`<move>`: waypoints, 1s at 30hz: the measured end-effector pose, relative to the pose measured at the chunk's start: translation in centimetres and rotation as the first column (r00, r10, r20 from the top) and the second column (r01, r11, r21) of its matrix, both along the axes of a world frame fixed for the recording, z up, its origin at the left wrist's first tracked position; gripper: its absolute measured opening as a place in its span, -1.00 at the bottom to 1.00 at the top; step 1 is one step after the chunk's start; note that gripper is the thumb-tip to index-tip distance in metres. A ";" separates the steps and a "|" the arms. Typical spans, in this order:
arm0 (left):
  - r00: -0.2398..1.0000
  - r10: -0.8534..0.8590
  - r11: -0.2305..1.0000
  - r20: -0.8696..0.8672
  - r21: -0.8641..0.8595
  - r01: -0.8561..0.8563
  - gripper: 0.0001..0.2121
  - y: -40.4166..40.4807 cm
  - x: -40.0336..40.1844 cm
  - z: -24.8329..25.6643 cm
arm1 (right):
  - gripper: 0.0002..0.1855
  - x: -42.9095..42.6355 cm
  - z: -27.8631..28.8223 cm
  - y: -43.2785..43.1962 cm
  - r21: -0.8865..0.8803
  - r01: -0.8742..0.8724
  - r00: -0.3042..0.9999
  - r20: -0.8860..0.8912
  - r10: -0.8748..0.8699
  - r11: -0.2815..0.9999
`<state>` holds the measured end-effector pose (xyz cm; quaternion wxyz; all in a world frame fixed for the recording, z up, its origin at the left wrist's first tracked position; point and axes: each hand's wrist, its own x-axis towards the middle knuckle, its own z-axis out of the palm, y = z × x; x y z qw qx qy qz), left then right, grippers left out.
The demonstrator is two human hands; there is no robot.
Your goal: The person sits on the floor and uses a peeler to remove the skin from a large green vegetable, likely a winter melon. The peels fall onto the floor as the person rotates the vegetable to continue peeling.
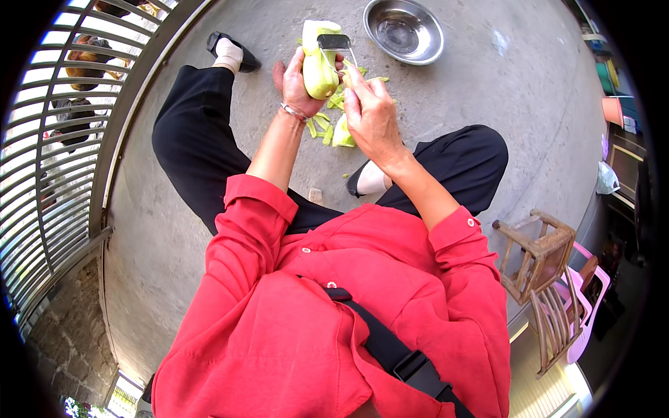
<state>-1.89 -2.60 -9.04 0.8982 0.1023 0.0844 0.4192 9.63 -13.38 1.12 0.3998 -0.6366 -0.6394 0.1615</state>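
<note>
A pale green, peeled gourd (321,73) lies in my left hand (301,90), whose fingers wrap around it from beneath. My right hand (372,112) grips a Y-shaped peeler (334,43) with a dark head and metal arms, held across the gourd's right side. Under my hands, green peel strips (322,125) lie scattered on the concrete floor. Another pale green gourd piece (343,131) rests among them, partly hidden by my right hand. A reddish-brown object (279,74) shows beside my left hand; its kind is unclear.
Beyond my hands stands a metal basin (403,31) on the floor. A barred metal fence (65,99) runs along the left, with several chickens (86,60) behind it. At right are a wooden chair (543,251) and a pink plastic chair (590,308). A small block (315,196) lies between my legs.
</note>
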 end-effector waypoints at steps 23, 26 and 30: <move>0.960 0.155 0.982 -0.235 -0.066 -0.174 -0.53 0.1 0.0 -0.3 | -0.61 0.7 3.0 -3.2 -0.121 -0.094 0.996 -0.010 0.094 0.988; 0.999 0.024 1.000 -0.045 0.017 -0.023 -0.55 -0.3 0.0 -0.5 | -0.58 0.0 1.4 -0.6 -0.048 -0.041 0.997 0.066 0.044 0.998; 0.967 0.152 0.986 -0.206 -0.035 -0.162 -0.56 -1.0 1.2 1.2 | -0.55 -0.9 -0.4 0.8 -0.098 -0.008 0.984 0.175 0.025 0.995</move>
